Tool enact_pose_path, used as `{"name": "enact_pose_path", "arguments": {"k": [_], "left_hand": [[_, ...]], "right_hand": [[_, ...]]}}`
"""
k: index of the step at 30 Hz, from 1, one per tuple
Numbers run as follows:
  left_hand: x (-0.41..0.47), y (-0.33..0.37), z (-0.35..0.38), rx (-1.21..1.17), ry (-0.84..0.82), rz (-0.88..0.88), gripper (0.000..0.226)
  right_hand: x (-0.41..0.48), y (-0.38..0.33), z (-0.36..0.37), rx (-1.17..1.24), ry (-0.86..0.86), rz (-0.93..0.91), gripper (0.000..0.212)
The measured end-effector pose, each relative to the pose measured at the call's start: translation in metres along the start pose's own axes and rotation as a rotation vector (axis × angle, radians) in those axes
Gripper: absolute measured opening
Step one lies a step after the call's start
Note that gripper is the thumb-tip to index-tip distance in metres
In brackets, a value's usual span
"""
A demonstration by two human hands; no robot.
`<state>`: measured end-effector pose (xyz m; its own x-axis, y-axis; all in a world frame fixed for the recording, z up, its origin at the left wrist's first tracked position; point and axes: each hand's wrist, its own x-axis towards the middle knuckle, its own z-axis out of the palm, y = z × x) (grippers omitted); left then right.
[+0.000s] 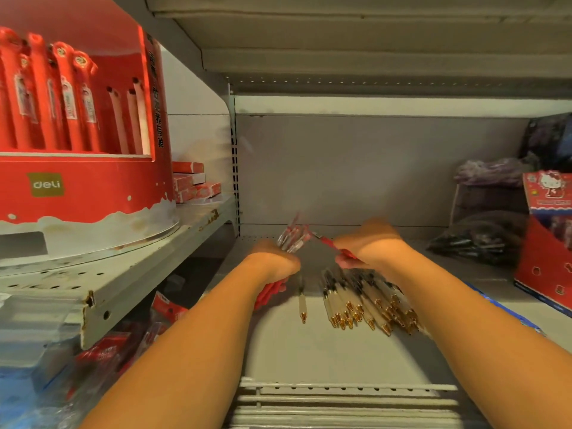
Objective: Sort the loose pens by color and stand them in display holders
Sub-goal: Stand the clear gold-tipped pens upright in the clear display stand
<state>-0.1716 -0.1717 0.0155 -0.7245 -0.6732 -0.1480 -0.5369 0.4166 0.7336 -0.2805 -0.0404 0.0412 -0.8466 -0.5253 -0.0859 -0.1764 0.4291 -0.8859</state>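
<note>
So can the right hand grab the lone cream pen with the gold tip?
Probably: nothing covers the cream gold-tipped pen on the grey shelf, but the right hand is busy pinching a red pen.

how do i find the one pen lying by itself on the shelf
On the grey shelf under both arms, find the heap of pale pens with gold tips below the right hand. Just left of that heap lies the lone pen, gold tip toward the camera. Unlike the rest, it touches no other pen.
</note>
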Motion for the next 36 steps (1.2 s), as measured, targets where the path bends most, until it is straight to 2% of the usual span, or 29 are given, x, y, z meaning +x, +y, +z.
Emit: {"name": "enact_pose_path", "arguments": {"k": [2, 4, 7, 14, 16, 19, 27, 31, 36], "left_hand": [[-0.005, 0.008, 0.002, -0.168, 0.027, 0.063, 0.020], [-0.012, 0.017, 0.004, -0.319, 0.019, 0.124, 0.025], [-0.026, 0.027, 0.006, -0.483, 0.016, 0.234, 0.020], [-0.068, 0.055, 0.026, -0.744, -0.183, 0.632, 0.011], [-0.081, 0.066, 0.040, -0.769, -0.247, 0.705, 0.010], [-0.103, 0.083, 0.071, -0.882, -0.327, 0.736, 0.009], [-0.160, 0.138, 0.155, -0.988, -0.415, 0.820, 0.005], [-0.187, 0.171, 0.202, -1.038, -0.454, 0.850, 0.006], [-0.204, 0.209, 0.255, -0.998, -0.412, 0.797, 0.009]], "right_hand": [[-0.015, 0.005, -0.006, 0.354, -0.054, -0.019, 0.009], [-0.032, 0.013, -0.013, 0.693, -0.112, -0.090, 0.011], [-0.055, 0.023, -0.023, 0.889, -0.075, -0.125, 0.015], [-0.110, 0.050, -0.058, 0.955, -0.049, -0.265, 0.029], [-0.123, 0.060, -0.072, 0.984, -0.030, -0.282, 0.022], [-0.144, 0.073, -0.094, 0.994, 0.007, -0.293, 0.012], [-0.189, 0.116, -0.176, 0.990, 0.055, -0.486, 0.025], [-0.200, 0.149, -0.231, 0.991, 0.047, -0.493, 0.029], [-0.198, 0.195, -0.291, 0.923, 0.044, -0.457, 0.025]]}}
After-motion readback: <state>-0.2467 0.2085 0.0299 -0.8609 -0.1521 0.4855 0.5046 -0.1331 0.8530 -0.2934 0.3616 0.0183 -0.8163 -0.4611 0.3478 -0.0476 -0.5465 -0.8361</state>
